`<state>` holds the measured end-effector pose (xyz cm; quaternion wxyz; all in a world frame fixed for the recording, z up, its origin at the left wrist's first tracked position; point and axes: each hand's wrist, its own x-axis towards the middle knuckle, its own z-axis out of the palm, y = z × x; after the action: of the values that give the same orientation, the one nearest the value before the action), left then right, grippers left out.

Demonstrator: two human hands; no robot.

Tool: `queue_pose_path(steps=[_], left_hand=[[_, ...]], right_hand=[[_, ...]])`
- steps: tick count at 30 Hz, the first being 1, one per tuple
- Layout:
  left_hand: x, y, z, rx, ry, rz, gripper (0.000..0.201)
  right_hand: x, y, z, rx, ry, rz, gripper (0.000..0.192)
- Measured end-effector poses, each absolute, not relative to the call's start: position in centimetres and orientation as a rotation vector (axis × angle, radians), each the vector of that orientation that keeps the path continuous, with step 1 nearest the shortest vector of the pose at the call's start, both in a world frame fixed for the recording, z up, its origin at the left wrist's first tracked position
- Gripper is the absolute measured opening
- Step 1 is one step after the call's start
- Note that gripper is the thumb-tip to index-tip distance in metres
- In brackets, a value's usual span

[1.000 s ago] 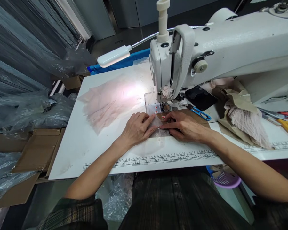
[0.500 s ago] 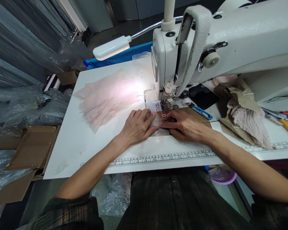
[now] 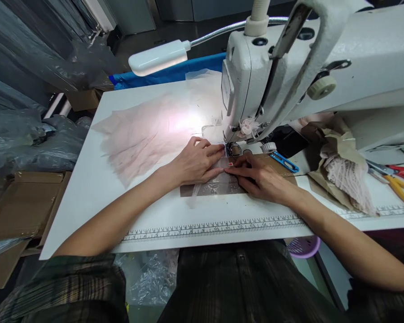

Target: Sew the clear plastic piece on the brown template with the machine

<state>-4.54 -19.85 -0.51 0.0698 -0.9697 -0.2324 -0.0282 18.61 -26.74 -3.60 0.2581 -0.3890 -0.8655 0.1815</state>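
Observation:
Sheer whitish fabric (image 3: 218,183) lies over a brown strip at the sewing machine (image 3: 244,85), in front of its presser foot (image 3: 228,150). My left hand (image 3: 198,161) rests flat on this fabric, fingers stretched toward the foot and thumb apart. From the right, my right hand (image 3: 256,177) grips the fabric with bent fingers; its forefinger tip almost meets my left thumb. What lies under both palms is hidden. A small red mark (image 3: 230,164) shows between the hands. Pale pink tulle (image 3: 141,139) is spread on the white table to the left.
A blue thread snipper (image 3: 284,162) lies right of the foot, near a dark phone-like slab (image 3: 291,141). Farther right are gathered pink trim (image 3: 348,177) in brown paper and yellow-handled pliers (image 3: 402,190). A lamp (image 3: 158,57) hangs above. A ruler strip (image 3: 205,231) runs along the front edge.
My left hand has shifted a little forward, its fingers now straighter by the presser foot. More of the sheer fabric and brown strip shows below it. The whole view has shifted slightly.

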Motion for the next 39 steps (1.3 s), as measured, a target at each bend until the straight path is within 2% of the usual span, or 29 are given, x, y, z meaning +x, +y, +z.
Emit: queue_pose_path(steps=[7,39], left_hand=[[-4.67,-18.65,-1.27,-2.990,-0.729,-0.203,0.049],[-4.35,-18.88,-1.53,-2.988,-0.759,-0.228,0.046]], right_hand=[[18.53,-26.56,-3.39,-1.056,-2.300,0.564,0.038],[18.23,-26.30,-3.30,-1.086,-2.271,0.507,0.036]])
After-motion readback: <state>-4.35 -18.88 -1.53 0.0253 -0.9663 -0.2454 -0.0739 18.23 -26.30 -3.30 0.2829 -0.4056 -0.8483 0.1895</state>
